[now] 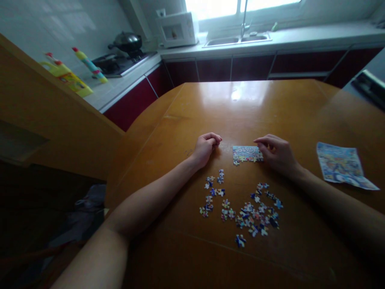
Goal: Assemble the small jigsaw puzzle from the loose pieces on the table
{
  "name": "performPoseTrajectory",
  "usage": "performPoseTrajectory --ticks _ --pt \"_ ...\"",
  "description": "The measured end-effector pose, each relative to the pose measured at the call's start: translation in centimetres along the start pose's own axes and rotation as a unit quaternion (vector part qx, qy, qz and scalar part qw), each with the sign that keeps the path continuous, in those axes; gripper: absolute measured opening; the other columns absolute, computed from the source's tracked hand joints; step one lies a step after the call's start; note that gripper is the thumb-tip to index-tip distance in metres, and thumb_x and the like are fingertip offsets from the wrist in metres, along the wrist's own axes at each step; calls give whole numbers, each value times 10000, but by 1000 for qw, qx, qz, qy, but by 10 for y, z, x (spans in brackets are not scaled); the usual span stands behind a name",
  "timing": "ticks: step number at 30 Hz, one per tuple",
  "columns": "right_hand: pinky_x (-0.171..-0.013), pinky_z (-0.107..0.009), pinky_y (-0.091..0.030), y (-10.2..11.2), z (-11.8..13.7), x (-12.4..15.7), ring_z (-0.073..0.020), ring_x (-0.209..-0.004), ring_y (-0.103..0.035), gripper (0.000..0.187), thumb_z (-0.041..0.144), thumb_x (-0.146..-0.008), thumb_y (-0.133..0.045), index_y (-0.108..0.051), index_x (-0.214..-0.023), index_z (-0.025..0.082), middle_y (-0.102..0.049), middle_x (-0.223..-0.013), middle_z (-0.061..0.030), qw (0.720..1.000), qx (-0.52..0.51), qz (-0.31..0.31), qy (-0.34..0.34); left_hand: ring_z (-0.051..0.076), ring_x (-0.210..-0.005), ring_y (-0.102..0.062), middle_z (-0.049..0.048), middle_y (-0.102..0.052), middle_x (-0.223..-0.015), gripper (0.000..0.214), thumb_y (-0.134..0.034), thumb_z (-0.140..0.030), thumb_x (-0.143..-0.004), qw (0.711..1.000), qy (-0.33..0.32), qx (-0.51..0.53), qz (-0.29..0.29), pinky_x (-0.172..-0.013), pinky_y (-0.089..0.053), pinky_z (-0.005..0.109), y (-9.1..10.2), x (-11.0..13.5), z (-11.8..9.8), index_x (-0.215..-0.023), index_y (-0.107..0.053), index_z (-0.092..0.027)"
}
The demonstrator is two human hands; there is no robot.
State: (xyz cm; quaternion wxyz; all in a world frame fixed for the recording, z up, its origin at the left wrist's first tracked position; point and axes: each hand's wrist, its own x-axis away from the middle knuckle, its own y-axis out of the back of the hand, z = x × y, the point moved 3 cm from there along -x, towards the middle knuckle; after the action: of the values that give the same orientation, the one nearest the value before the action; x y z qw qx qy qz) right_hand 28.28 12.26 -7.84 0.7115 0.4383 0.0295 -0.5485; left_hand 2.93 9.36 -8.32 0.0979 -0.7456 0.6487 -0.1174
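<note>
From the head camera I can read no writing: the print on the picture sheet (343,164) at the right of the bench (270,104) and the labels on the yellow bottles (67,76) on the far counter are too blurred. The assembled puzzle patch (247,153) is a small, many-coloured rectangle with a ragged lower edge, lying flat mid-bench between my hands. My right hand (275,152) rests on its right edge, fingers bent; I cannot tell whether they pinch a piece. My left hand (207,146) lies just beside it, fingers curled together in a fist. Loose pieces (243,210) are scattered nearer me.
</note>
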Motion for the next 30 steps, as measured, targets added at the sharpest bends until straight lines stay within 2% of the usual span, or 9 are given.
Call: performPoseTrajectory --ticks 30 --pt "-610 -334 -441 -1 -3 0 -176 -689 -566 167 202 -874 -567 -729 -917 210 -660 -793 -44 1000 4 -14 -5 71 -614 -467 25 -612 -756 114 -561 -37 -599 1000 6 5 3 -554 -326 198 0 0 -2 -563 -615 -130"
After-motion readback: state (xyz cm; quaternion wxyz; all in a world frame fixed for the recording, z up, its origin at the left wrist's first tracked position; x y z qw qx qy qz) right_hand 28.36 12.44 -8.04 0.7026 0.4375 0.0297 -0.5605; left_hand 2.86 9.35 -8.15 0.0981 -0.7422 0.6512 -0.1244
